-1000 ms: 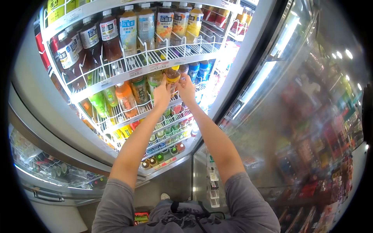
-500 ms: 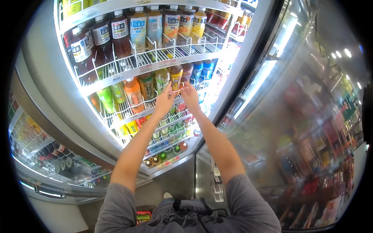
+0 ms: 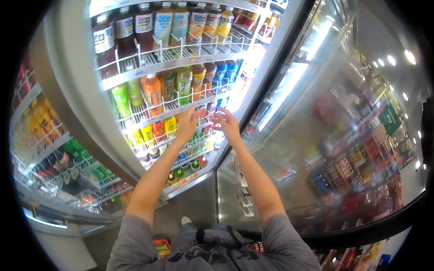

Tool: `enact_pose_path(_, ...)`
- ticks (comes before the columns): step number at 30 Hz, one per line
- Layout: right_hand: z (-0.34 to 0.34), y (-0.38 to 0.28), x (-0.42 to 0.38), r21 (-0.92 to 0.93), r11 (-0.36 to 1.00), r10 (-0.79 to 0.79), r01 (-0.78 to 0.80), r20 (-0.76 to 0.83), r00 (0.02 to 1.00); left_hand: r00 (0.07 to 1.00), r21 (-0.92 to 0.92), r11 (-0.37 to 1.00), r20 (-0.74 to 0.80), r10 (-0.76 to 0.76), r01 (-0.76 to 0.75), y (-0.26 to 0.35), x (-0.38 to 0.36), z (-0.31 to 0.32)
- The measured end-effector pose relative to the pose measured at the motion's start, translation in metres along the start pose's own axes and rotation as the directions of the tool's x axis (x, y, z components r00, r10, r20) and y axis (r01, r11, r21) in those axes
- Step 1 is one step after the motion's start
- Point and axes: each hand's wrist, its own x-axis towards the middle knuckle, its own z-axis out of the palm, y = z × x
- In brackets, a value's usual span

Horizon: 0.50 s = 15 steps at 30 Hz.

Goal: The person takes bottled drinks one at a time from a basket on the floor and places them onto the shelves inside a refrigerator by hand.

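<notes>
My left hand [image 3: 187, 125] is raised before the lit drinks fridge, fingers pointing up and apart from the thumb, holding nothing I can see. To its right, my right hand [image 3: 228, 126] has its fingers spread and bent toward the left one. A gap separates the two hands. Just above them, a wire shelf [image 3: 174, 106] carries a green-labelled bottle [image 3: 184, 83], an orange bottle [image 3: 153, 92] and a yellow-labelled bottle [image 3: 198, 81], all upright. Behind the hands, a lower shelf holds a yellow pack [image 3: 170, 125] and other small drinks, partly hidden by my fingers.
The fridge's glass door [image 3: 289, 149] stands open at the right. Dark tea bottles [image 3: 124, 29] line the upper shelf. Another fridge section [image 3: 54, 140] is at the left. A red basket [image 3: 161, 246] is by my feet.
Both hands have moved down from the wire rail before the bottles and further apart, and the right fingers have spread. The view has shifted, and more of the open door shows.
</notes>
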Motion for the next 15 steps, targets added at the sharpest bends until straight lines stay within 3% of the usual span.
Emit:
enact_pose_path(7, 0.006, -0.023, -0.043, 0.041, 0.999, -0.025, 0.020, 0.126, 0.992, 0.990, -0.122, 0.990, -0.129, 0.057, -0.073, 0.056, -0.063, -0.033)
enact_pose_path(9, 0.026, -0.023, -0.050, 0.162, 0.985, -0.074, 0.059, 0.090, 0.993, 0.991, -0.073, 0.997, -0.131, 0.006, -0.016, 0.077, -0.086, -0.050)
enact_pose_path(11, 0.048, -0.031, -0.073, 0.143, 0.989, -0.058, 0.029, 0.203, 0.977, 0.989, -0.032, 0.999, -0.140, 0.037, -0.042, 0.092, -0.115, -0.066)
enact_pose_path(15, 0.082, -0.038, -0.119, 0.115, 0.993, -0.060, 0.018, 0.373, 0.926, 0.953, -0.044, 0.998, -0.297, -0.055, 0.044, 0.100, -0.177, -0.092)
